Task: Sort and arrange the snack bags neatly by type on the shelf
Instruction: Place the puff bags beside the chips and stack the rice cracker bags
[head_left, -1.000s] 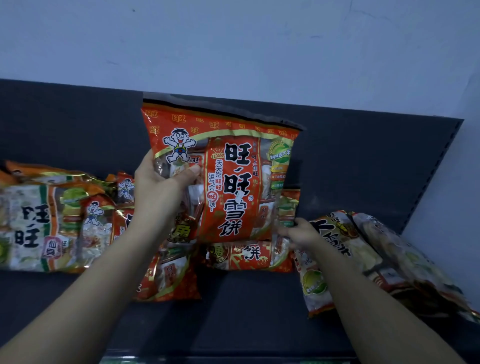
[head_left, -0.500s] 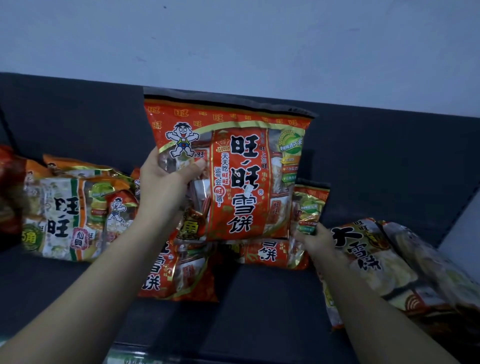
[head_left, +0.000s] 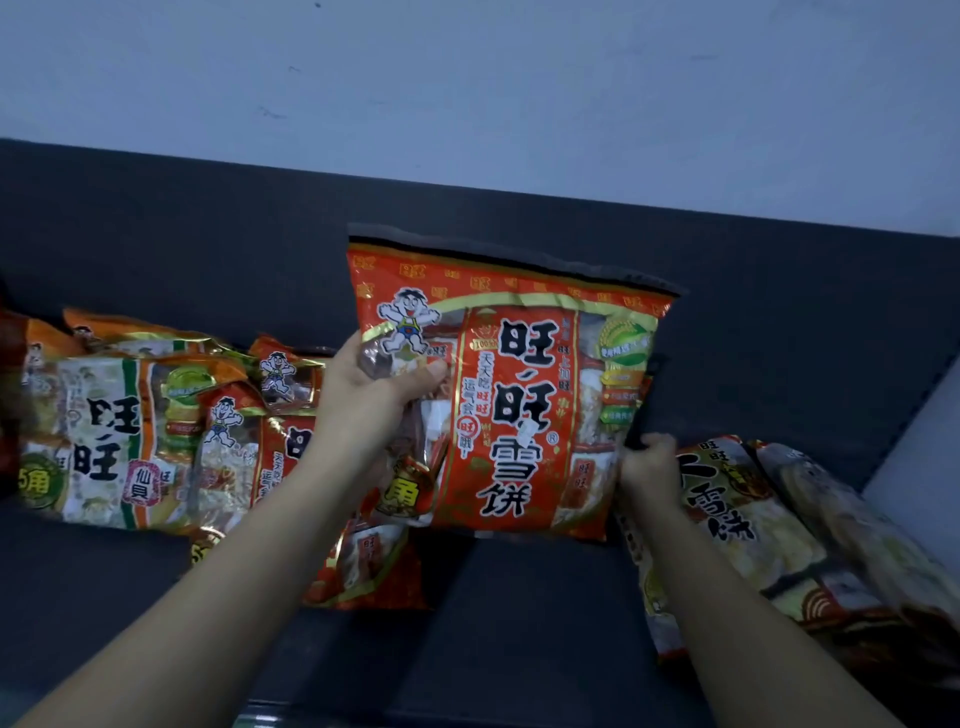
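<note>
A red snack bag (head_left: 519, 405) with black characters stands upright against the dark back panel of the shelf (head_left: 519, 634). My left hand (head_left: 363, 395) grips its left edge, thumb on the front. My right hand (head_left: 649, 467) pinches the dark edge of a second bag (head_left: 643, 400), which is almost wholly hidden behind the upright one. Two more red bags (head_left: 244, 457) (head_left: 363, 571) lie flat under my left forearm. A green-and-white bag (head_left: 104, 441) lies at the left. Two pale bags (head_left: 737, 519) (head_left: 857, 535) lie at the right.
An orange bag (head_left: 130, 332) lies behind the green-and-white one. The shelf's dark back panel (head_left: 208, 234) rises to a pale wall (head_left: 467, 78). A pale side wall (head_left: 919, 467) closes the shelf at the right. Bare dark shelf shows in front of the upright bag.
My right hand has raised the second red bag from lying flat until it stands tucked behind the upright one. My left hand has kept its grip.
</note>
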